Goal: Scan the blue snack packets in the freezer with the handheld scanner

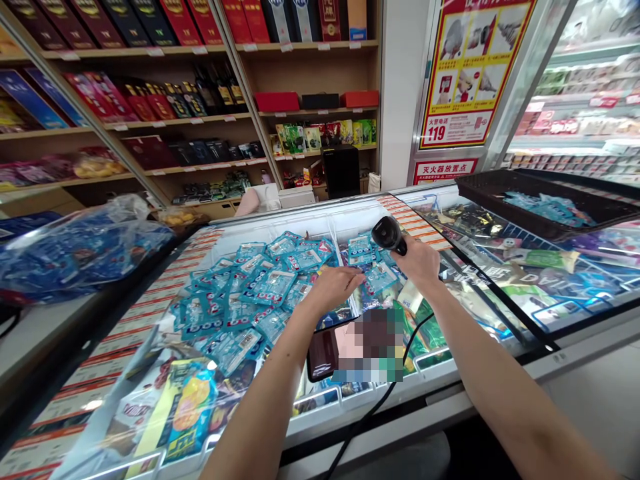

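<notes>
My right hand point(421, 261) is wrapped round a black barcode scanner point(387, 235). Its head points left, over the blue packets, and a black cable point(400, 380) trails down toward me. My left hand point(336, 285) is palm down with its fingers drawn together, the tips at the left edge of a blue packet point(380, 276) just below the scanner; the thumb is hidden. To the left, many similar blue packets point(270, 283) lie in a loose heap over the freezer's glass top. A dark phone point(323, 353) lies below my left hand, beside a blurred patch.
The glass-topped freezer point(350, 212) holds bagged goods, with wire baskets inside. At right stands a dark tray point(530, 220) with more blue packets. A clear bag point(85, 250) of blue packs sits at left. Shelves point(200, 50) of boxes stand behind; part of another person's arm point(249, 201) shows there.
</notes>
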The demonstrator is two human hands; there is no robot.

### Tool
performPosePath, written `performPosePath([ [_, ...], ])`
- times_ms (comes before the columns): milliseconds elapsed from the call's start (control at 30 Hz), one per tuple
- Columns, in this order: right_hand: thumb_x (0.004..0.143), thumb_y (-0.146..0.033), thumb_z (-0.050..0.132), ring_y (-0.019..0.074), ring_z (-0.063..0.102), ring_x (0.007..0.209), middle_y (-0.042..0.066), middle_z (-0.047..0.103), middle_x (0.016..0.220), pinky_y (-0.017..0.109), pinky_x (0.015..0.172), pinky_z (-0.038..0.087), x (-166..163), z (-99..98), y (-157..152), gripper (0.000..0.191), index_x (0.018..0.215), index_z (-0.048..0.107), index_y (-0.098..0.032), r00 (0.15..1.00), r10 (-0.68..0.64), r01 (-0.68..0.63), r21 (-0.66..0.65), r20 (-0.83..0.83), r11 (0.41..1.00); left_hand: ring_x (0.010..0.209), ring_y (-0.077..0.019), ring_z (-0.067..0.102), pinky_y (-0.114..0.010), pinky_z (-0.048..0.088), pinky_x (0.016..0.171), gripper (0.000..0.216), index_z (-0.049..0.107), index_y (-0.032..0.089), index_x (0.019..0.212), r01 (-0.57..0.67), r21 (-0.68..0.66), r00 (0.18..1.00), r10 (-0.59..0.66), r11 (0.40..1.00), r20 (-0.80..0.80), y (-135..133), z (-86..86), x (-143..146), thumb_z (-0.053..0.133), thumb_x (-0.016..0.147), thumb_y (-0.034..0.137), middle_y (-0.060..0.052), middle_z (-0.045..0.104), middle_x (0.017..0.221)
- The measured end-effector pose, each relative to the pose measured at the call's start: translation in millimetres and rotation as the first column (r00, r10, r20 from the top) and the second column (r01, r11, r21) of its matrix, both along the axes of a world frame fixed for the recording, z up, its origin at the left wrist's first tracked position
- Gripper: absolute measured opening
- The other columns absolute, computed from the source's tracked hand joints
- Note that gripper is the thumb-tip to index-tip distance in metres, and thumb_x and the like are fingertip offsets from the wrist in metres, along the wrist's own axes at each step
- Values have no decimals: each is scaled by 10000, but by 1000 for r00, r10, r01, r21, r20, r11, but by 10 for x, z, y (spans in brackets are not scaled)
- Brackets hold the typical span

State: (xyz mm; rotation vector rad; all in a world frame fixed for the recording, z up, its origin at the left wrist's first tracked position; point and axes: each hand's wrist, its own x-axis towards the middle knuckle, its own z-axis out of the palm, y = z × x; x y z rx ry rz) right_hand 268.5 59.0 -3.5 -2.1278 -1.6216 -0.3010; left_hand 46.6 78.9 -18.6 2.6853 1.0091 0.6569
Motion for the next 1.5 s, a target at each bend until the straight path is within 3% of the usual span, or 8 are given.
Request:
performPosePath([
  [100, 834, -485, 485, 243, 632, 833, 81, 687, 882, 298, 661, 390, -5, -9, 4, 370, 1051, 613, -213, 1000, 6, -7, 6, 21, 1000, 944, -244, 626, -355, 445, 831, 411, 673, 235, 911, -129, 50, 991, 130, 990, -13, -15, -25, 24, 414, 864, 550, -79, 691, 953],
  [233, 832, -476, 490, 239, 632, 839, 85, 688, 897, 296, 668, 392, -15, -10, 3, 362, 1050, 606, -211, 999, 13, -12, -18, 31, 1000, 1054, -285, 560, -410, 416, 902, 528, 574, 208, 1145, -165, 117, 982, 174, 979, -68, -15, -101, 91, 522, 786, 591, -126, 622, 1107],
  [400, 830, -473, 490, 232, 631, 818, 72, 688, 885, 293, 661, 389, -18, -19, 5, 336, 1018, 608, -220, 998, 41, -41, -13, 42, 999, 998, -271, 562, -405, 439, 869, 439, 580, 195, 1039, -158, -7, 987, 157, 987, -25, 79, -154, 19, 651, 727, 496, -122, 592, 1046],
  [533, 827, -465, 507, 229, 631, 815, 68, 690, 879, 290, 661, 386, -35, -25, 3, 329, 1024, 608, -221, 995, 79, -78, -8, 58, 997, 794, -226, 583, -360, 465, 708, 491, 483, 181, 1099, -342, -162, 927, 361, 926, 107, 152, -109, -169, 672, 712, 416, -94, 596, 981],
  [700, 822, -450, 520, 223, 630, 816, 63, 690, 909, 281, 647, 376, -83, -26, -27, 333, 1053, 601, -224, 981, 169, -169, -10, 93, 986, 715, -168, 558, -332, 439, 711, 394, 445, 197, 1144, -487, -133, 830, 505, 863, 236, 207, -42, -461, 551, 783, 312, -70, 592, 1039],
  [933, 819, -421, 524, 212, 618, 874, 57, 683, 961, 269, 666, 357, -181, -58, -73, 354, 1102, 594, -220, 883, 426, -426, -44, 197, 903, 724, -152, 541, -324, 440, 739, 385, 494, 206, 1176, -498, -116, 823, 511, 859, 249, 213, -67, -589, 503, 811, 327, -66, 604, 1111],
  [1233, 832, -417, 505, 196, 614, 862, 43, 675, 926, 265, 632, 319, -227, -72, -96, 323, 1077, 596, -226, 845, 478, -476, -73, 240, 877, 772, -178, 570, -308, 443, 737, 437, 474, 200, 1238, -503, -104, 818, 511, 858, 265, 236, -111, -609, 485, 827, 348, -60, 628, 994],
  [1500, 835, -399, 499, 193, 611, 830, 36, 672, 903, 270, 636, 313, -250, -85, -102, 301, 1064, 601, -231, 822, 508, -512, -55, 258, 857, 760, -154, 553, -293, 432, 729, 422, 469, 230, 1251, -474, -74, 831, 474, 877, 291, 212, -107, -609, 462, 840, 324, -50, 598, 1159],
])
